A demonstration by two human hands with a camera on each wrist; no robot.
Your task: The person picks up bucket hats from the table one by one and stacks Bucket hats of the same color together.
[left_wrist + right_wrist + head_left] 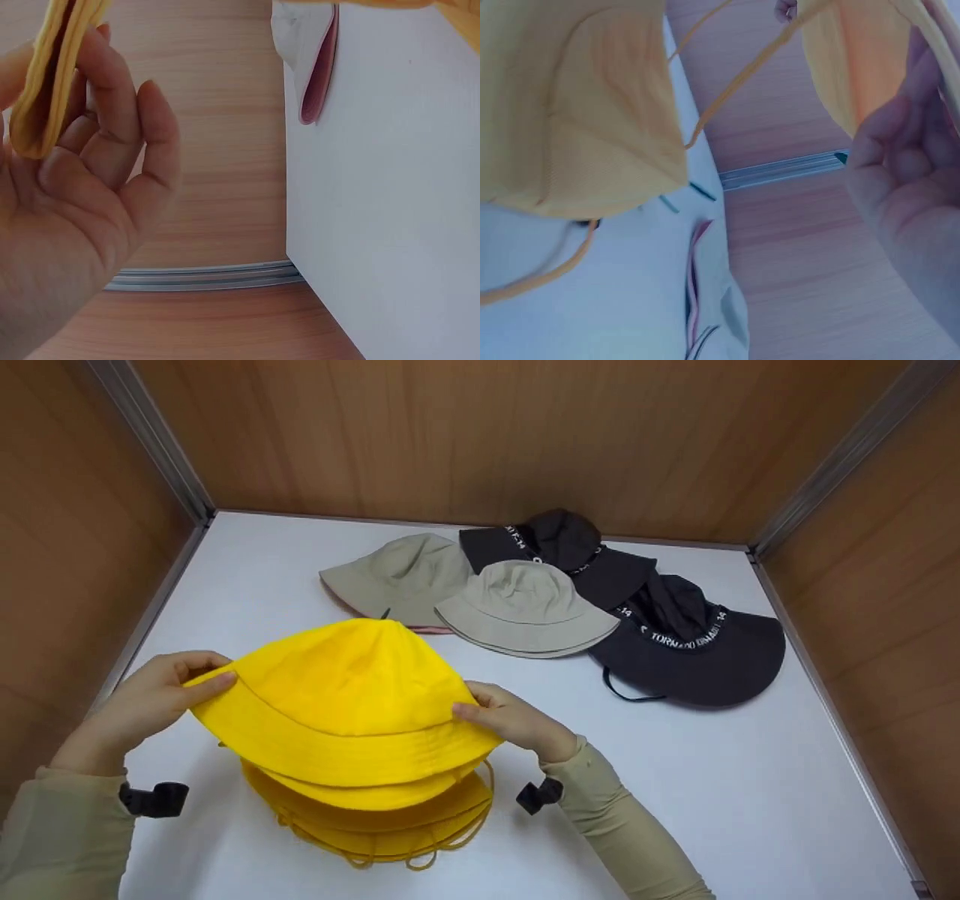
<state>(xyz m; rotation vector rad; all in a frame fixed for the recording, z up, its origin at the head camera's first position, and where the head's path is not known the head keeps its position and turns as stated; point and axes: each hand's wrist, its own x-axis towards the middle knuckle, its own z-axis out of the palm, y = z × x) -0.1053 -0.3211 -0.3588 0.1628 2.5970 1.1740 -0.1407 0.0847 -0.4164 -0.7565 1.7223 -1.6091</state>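
Yellow hat (pixel 360 682): While you grip its brim at both ends, it is held up over the near left part of the white desk (pixel 750 795), above more yellow hats (pixel 367 844); you cannot tell whether it touches them.
Left hand (pixel 154 697): Your thumb lies on top of the brim's left end, pinching it against fingers underneath.
Right hand (pixel 517 720): Your thumb presses on the brim's right end, with your fingers curled under, closed on the cloth.
Crown: It points up and leans away from you, while the broad brim slopes down towards you.
Long axis: It runs left to right between your hands, the right end slightly nearer you.
Left wrist view: Here you see the brim's layers edge-on, and your outer fingers loosely bent, clear of the cloth.
Right wrist view: Here you see the brim's underside by your fingers, and a cord (pixel 754 64) stretching across.
Head view: Only here can you read white lettering on the black hats (pixel 697 667), beside two beige hats (pixel 529 604).
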